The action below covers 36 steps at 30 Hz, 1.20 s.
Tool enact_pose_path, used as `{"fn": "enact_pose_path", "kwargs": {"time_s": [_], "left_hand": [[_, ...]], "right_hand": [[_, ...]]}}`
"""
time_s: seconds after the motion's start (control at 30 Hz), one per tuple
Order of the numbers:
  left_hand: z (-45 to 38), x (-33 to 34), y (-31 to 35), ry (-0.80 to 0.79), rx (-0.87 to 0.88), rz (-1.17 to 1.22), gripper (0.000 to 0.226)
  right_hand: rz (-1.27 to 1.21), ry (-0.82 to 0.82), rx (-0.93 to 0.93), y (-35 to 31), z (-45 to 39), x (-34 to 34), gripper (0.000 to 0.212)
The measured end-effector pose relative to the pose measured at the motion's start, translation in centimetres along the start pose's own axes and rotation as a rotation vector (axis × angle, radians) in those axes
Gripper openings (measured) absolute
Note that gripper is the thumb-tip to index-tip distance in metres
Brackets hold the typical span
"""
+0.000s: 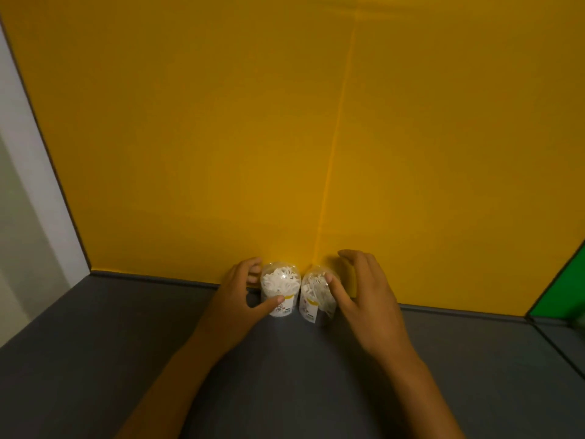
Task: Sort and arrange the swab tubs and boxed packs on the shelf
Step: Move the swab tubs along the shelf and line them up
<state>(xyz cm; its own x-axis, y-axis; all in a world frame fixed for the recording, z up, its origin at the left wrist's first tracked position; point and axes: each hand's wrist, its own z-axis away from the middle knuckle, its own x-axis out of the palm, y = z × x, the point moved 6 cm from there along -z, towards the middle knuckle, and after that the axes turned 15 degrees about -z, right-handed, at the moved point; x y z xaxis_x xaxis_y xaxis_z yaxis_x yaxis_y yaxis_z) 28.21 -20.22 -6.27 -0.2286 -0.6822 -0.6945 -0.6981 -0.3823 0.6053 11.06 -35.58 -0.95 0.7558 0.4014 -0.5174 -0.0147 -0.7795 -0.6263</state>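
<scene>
Two clear round swab tubs full of white swabs stand side by side on the grey shelf (126, 343), close to the yellow back wall. My left hand (237, 299) grips the left tub (280, 288), thumb across its front label and fingers behind it. My right hand (364, 299) holds the right tub (313, 296), thumb on its top front and fingers curved round its right side. The right tub leans slightly. The two tubs almost touch each other. No boxed packs are in sight.
The yellow back wall (221, 137) has a vertical seam running down to the tubs. A white side panel (28, 191) borders the shelf at the left. A green panel (563, 286) begins at the far right, beyond a dark divider line.
</scene>
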Motion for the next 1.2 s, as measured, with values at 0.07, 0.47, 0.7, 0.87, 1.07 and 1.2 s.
{"fn": "enact_pose_path", "kwargs": {"time_s": [0.07,0.47,0.7,0.87,1.07,1.2], "left_hand": [[0.0,0.5,-0.1,-0.035,-0.004,0.048,0.083],[0.5,0.7,-0.3,-0.036,-0.083,0.185,0.068],[0.6,-1.8,0.1,0.036,-0.208,0.519,0.060],[1.1,-3.3,1.0,0.079,-0.244,0.733,0.047],[1.1,-3.7,1.2,0.075,-0.267,0.823,0.050],[1.1,-3.8,1.4,0.073,-0.262,0.810,0.046]], "right_hand": [[-0.023,0.018,-0.005,-0.1,0.3,0.1,0.042],[-0.181,0.042,0.039,0.4,1.3,0.5,0.030],[-0.314,0.098,0.090,1.5,1.2,0.6,0.030],[-0.299,0.079,0.095,1.5,1.5,0.8,0.038],[-0.192,-0.041,0.141,1.9,2.0,2.6,0.056],[-0.200,-0.085,0.163,2.0,2.3,3.6,0.070]]}}
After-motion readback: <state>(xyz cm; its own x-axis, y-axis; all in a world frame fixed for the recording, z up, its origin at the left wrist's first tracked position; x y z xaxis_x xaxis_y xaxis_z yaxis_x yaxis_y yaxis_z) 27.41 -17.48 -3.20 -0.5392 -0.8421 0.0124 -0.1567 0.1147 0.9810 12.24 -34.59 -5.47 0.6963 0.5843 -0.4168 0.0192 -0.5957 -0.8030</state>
